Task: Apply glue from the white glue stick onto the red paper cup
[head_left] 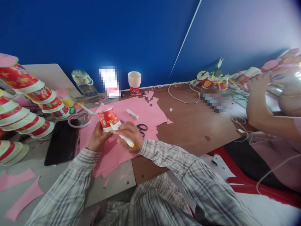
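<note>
Star-printed paper cup [108, 117] sits clasped in the left hand [98, 138], seemingly for steadiness. At four o'clock, the right hand [132, 134] pinches a marker [126, 140].

Brown-and-grey table [181, 125], pink paper [148, 110], black phone [61, 142], water bottle [90, 91]

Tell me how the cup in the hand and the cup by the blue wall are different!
The held cup tilts in the left hand; the wall cup stands upright on the table. The held cup is mostly red with a gold star, while the wall cup has a big whitish part above its red. Both have red and white on them.
</note>
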`<state>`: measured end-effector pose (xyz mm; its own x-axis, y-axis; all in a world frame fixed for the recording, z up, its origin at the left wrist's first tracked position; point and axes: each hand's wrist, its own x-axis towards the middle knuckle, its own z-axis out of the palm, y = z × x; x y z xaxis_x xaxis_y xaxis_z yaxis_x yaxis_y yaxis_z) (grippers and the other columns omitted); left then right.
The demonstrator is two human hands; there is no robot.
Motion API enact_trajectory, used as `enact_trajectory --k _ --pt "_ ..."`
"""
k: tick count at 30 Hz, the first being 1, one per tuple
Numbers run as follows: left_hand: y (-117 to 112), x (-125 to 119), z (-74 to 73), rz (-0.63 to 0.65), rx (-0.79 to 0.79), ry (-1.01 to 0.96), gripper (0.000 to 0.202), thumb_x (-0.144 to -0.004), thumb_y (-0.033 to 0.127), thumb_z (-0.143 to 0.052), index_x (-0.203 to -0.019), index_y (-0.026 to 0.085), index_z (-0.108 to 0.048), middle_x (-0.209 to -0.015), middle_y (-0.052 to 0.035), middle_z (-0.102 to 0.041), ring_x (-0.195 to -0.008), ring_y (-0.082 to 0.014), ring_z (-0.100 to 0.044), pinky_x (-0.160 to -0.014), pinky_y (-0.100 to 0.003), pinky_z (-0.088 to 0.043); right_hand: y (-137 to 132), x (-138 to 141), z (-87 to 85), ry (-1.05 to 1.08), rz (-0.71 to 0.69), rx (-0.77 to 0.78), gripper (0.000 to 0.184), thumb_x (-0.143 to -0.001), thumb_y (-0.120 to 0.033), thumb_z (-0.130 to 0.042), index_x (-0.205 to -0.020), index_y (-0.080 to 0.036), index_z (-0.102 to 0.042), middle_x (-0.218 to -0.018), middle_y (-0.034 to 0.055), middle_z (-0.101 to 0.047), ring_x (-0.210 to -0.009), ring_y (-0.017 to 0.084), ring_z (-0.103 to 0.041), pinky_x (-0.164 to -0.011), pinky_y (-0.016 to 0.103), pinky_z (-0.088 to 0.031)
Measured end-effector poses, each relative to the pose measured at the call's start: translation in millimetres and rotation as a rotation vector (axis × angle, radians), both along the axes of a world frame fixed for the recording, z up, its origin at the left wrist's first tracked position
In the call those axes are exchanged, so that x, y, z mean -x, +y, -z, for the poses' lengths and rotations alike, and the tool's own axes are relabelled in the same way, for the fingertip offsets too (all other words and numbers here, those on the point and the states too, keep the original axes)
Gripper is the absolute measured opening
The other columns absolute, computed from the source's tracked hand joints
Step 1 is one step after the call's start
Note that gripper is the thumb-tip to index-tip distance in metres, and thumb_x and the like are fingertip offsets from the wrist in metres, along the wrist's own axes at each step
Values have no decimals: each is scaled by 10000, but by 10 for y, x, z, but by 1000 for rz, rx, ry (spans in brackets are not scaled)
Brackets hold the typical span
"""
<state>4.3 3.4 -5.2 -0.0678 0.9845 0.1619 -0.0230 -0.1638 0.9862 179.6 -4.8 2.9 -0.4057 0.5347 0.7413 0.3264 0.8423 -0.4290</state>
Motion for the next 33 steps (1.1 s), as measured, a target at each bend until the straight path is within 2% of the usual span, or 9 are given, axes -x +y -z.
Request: enact_trajectory --k 14,25,33 --pt "2 9 16 18 7 -6 514 -589 255 -675 -1061 160 -496 -1020 -103 -573 -920 -240 -546 -841 -416 -375 9 2 32 18 -2 -9 304 -846 -283 -509 -1128 -178 -547 -943 59 -619 -940 165 -572 -946 360 -466" --pt "6 -2 42 24 -5 -83 514 -576 261 -685 -1050 185 -501 -990 -80 -577 -878 -221 -551 -834 -408 -379 -2 -5 25 6 7 1 295 -852 -288 -486 -1120 -182 -547 -936 56 -621 -949 162 -570 -946 351 -461" --pt "8 9 39 7 -2 -52 533 -572 274 -683 -1060 168 -496 -1007 -96 -571 -903 -239 -542 -845 -421 -369 3 -7 39 4 -10 2 289 -842 -289 -494 -1110 -194 -548 -929 55 -634 -935 169 -586 -953 360 -465"
